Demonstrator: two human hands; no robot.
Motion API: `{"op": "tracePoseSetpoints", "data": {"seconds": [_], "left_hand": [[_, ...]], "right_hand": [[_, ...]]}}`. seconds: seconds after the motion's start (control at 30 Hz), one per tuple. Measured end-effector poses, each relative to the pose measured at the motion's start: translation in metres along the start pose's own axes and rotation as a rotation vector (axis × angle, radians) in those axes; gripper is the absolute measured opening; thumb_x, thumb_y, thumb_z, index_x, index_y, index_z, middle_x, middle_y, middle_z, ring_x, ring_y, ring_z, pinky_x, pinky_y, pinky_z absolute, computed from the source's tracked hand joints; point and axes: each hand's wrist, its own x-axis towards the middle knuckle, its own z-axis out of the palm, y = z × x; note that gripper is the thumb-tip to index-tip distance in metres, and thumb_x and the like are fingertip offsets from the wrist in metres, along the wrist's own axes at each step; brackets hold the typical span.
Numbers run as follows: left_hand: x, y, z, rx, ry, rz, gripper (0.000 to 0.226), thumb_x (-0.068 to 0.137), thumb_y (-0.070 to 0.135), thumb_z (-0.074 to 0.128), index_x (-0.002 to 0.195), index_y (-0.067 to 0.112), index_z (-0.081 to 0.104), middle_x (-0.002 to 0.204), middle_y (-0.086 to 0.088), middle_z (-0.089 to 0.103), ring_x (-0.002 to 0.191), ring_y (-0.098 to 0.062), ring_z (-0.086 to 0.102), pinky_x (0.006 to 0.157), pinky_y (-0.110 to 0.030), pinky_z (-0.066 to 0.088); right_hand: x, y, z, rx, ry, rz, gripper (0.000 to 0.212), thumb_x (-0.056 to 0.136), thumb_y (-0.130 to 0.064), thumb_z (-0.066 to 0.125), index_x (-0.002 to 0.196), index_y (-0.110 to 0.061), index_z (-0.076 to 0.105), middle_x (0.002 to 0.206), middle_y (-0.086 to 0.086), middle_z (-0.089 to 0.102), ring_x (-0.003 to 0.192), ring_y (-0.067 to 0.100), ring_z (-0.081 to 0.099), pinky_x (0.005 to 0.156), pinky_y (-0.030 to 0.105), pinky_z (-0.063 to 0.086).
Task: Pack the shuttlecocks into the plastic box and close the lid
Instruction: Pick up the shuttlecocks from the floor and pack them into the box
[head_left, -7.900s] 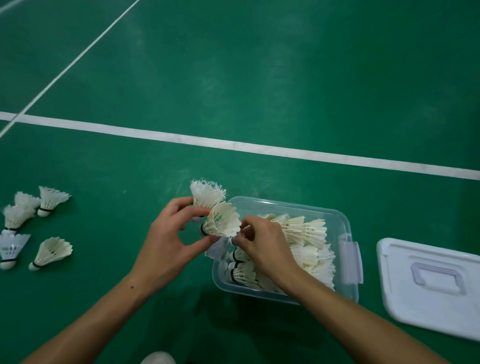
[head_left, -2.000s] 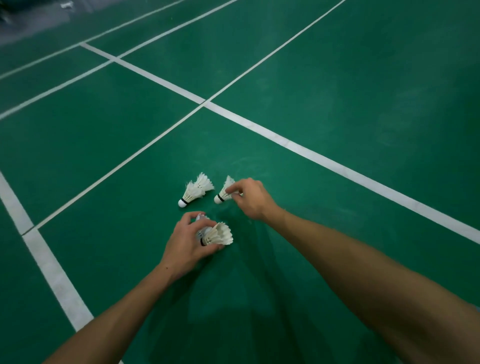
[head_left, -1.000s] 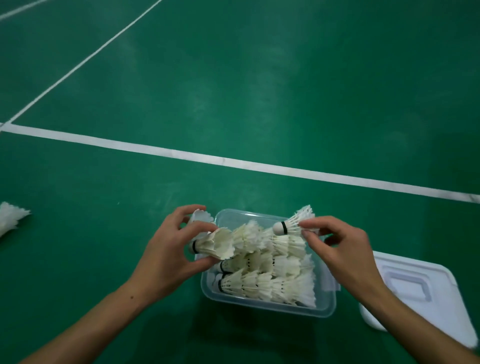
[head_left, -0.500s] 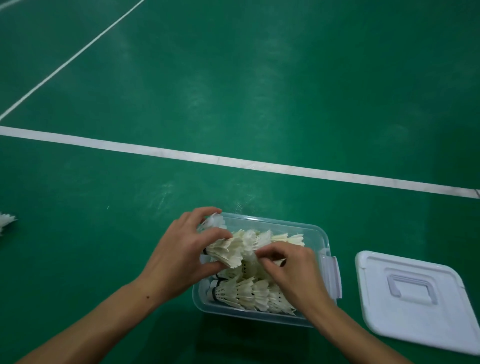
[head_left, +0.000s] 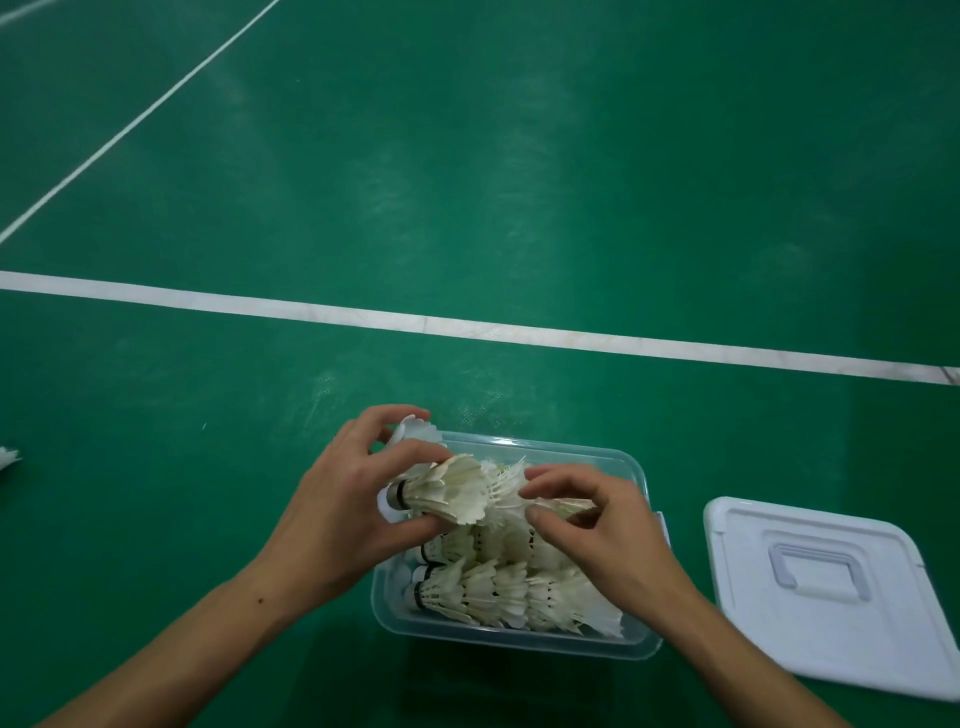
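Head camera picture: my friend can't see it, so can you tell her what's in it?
Two hands work over a clear plastic box full of white shuttlecocks on a green court floor. The left hand holds a shuttlecock; the right hand pinches feathers in the box. The white lid lies beside the box, to its right.

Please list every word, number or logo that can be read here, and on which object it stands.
None can be read: no writing shows on the white lid, the clear plastic box or the court floor. The shuttlecocks show only black bands, no lettering.
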Motion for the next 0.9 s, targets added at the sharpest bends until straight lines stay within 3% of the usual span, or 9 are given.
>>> {"op": "tracePoseSetpoints", "data": {"seconds": [0.17, 0.3, 0.57, 0.67, 0.8, 0.9], "left_hand": [[0.014, 0.012, 0.0, -0.035, 0.019, 0.013, 0.05, 0.074, 0.062, 0.081, 0.12, 0.048, 0.067, 0.145, 0.019, 0.045, 0.12, -0.01, 0.054, 0.091, -0.043, 0.057], [0.028, 0.021, 0.008, 0.004, 0.03, 0.049, 0.048, 0.077, 0.062, 0.078, 0.121, 0.045, 0.068, 0.144, 0.012, 0.048, 0.118, -0.011, 0.053, 0.086, -0.042, 0.057], [0.034, 0.024, 0.011, -0.082, -0.03, 0.067, 0.057, 0.073, 0.054, 0.084, 0.126, 0.04, 0.067, 0.147, 0.011, 0.045, 0.125, -0.015, 0.051, 0.091, -0.041, 0.057], [0.035, 0.02, 0.008, -0.107, -0.03, 0.05, 0.061, 0.073, 0.041, 0.091, 0.129, 0.036, 0.067, 0.146, 0.012, 0.046, 0.128, -0.012, 0.053, 0.101, -0.038, 0.055], [0.032, 0.014, 0.008, -0.089, 0.054, 0.031, 0.04, 0.087, 0.018, 0.082, 0.124, 0.03, 0.072, 0.138, 0.01, 0.053, 0.111, -0.005, 0.059, 0.091, -0.026, 0.055], [0.03, 0.01, 0.01, -0.091, 0.042, 0.027, 0.025, 0.09, 0.021, 0.078, 0.113, 0.03, 0.076, 0.125, 0.013, 0.062, 0.105, -0.003, 0.062, 0.087, -0.026, 0.057]], "right_hand": [[-0.002, -0.026, -0.005, -0.005, 0.091, -0.165, 0.013, 0.092, -0.028, 0.08, 0.101, -0.036, 0.077, 0.113, -0.021, 0.073, 0.11, 0.008, 0.068, 0.081, 0.024, 0.057], [0.001, -0.034, 0.008, -0.117, 0.05, -0.303, 0.028, 0.086, -0.052, 0.079, 0.109, -0.036, 0.074, 0.108, -0.022, 0.071, 0.108, 0.01, 0.065, 0.079, 0.027, 0.055], [0.003, -0.028, 0.012, -0.223, 0.161, -0.423, 0.017, 0.09, -0.045, 0.076, 0.097, -0.029, 0.076, 0.092, -0.021, 0.071, 0.092, 0.008, 0.062, 0.074, 0.032, 0.052], [-0.004, -0.028, -0.004, -0.174, 0.232, -0.371, 0.012, 0.09, -0.041, 0.077, 0.095, -0.03, 0.076, 0.091, -0.019, 0.071, 0.09, 0.01, 0.065, 0.075, 0.029, 0.053], [-0.012, -0.014, -0.036, -0.089, 0.338, -0.23, 0.012, 0.085, -0.037, 0.08, 0.096, -0.033, 0.075, 0.092, -0.015, 0.072, 0.089, 0.011, 0.069, 0.077, 0.031, 0.059], [-0.016, 0.001, -0.049, -0.078, 0.355, -0.142, 0.009, 0.085, -0.032, 0.083, 0.093, -0.03, 0.078, 0.089, -0.012, 0.075, 0.086, 0.013, 0.07, 0.076, 0.03, 0.059]]}}
